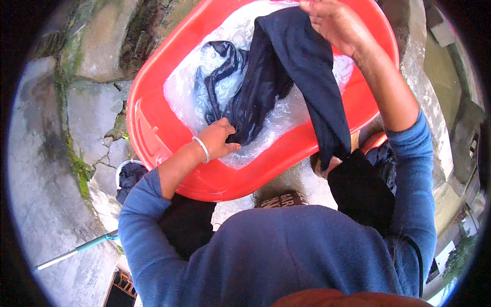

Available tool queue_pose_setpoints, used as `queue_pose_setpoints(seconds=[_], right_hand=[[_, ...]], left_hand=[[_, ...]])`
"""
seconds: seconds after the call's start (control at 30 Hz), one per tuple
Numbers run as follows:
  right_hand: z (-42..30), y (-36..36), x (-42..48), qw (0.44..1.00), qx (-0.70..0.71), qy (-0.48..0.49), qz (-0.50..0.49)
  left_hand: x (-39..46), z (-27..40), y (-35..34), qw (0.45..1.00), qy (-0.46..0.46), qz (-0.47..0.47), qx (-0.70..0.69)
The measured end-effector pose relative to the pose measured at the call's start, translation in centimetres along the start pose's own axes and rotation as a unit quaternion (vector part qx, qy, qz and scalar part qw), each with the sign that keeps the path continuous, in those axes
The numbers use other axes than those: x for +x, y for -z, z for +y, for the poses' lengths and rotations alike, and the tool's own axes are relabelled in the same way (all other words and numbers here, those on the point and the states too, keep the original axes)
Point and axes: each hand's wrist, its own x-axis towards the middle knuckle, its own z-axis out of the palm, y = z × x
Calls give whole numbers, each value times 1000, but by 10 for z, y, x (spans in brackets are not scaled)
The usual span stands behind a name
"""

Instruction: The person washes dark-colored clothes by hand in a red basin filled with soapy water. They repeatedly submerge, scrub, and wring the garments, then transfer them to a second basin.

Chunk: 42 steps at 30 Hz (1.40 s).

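Observation:
A large red plastic basin (153, 73) stands before me, holding cloudy, sudsy water (188, 92). A wet dark navy garment (295, 50) lies partly in the water, and one long part of it hangs over the basin's near right rim. My right hand (337, 28) is raised over the far right side, its fingers closed on the garment's upper edge. Down at the water, my left hand (216, 140), with a silver bangle on the wrist, grips bunched dark cloth between thumb and fingers. The submerged folds are partly hidden by suds.
A white-rimmed bucket (119, 172) with dark cloth stands left of the basin. At right, a red container (374, 141) with dark cloth is partly hidden by my arm. A teal-and-white pole (86, 245) lies lower left. Cracked, mossy stone paving (92, 119) surrounds the basin.

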Motion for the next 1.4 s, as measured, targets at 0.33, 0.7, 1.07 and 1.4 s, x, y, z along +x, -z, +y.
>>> queue_pose_setpoints(seconds=[0.33,0.7,1.07,1.4], right_hand=[[111,-67,-75,684,-724,-57,-72],[254,-11,19,670,-689,-268,-65],[60,-103,12,781,-611,126,1],[168,-102,83,708,-679,-187,-63]], left_hand=[[98,-29,26,904,94,350,227],[180,-108,-44,957,282,67,33],[99,-24,20,921,245,303,7],[145,-56,-116,955,273,-43,-103]])
